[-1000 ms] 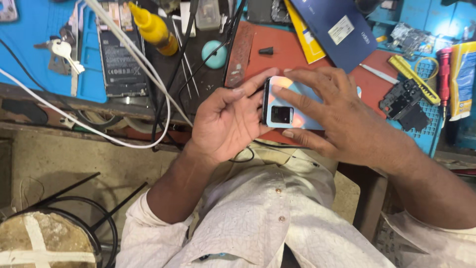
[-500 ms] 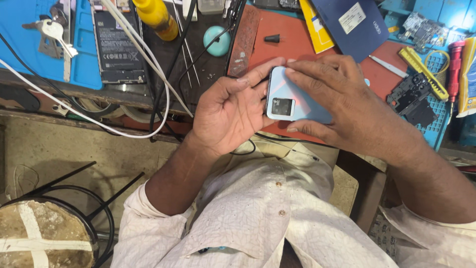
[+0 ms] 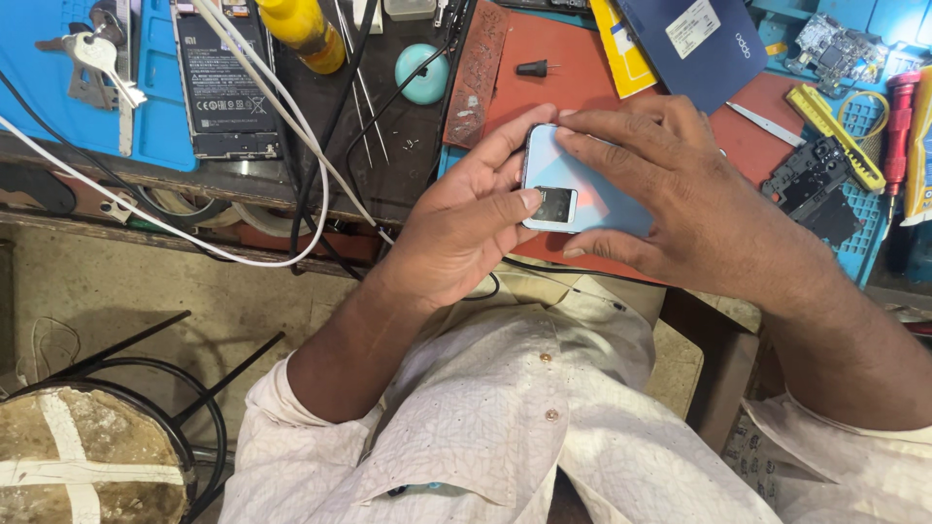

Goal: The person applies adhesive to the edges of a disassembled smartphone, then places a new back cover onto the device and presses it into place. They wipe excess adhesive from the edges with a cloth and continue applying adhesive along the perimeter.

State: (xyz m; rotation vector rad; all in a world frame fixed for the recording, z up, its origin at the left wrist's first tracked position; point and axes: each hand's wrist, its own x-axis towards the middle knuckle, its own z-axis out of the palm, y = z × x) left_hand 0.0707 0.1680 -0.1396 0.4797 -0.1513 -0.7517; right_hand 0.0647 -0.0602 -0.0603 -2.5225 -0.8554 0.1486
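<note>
A pale blue phone lies back-up over the front edge of a red work mat, its dark camera block toward me. My left hand grips the phone's left end, with the thumb pressed beside the camera block and the index finger along the top edge. My right hand lies flat across the phone's back and covers its right half, fingers spread.
On the bench behind: a dark blue phone back cover, a yellow bottle, a teal round disc, an opened phone on a blue mat, white and black cables, keys, a red-handled screwdriver, circuit parts. A stool stands lower left.
Both hands and the phone have drifted slightly left and down in view. My left thumb has come onto the phone by the camera block, and my right fingers have slid further across its back.
</note>
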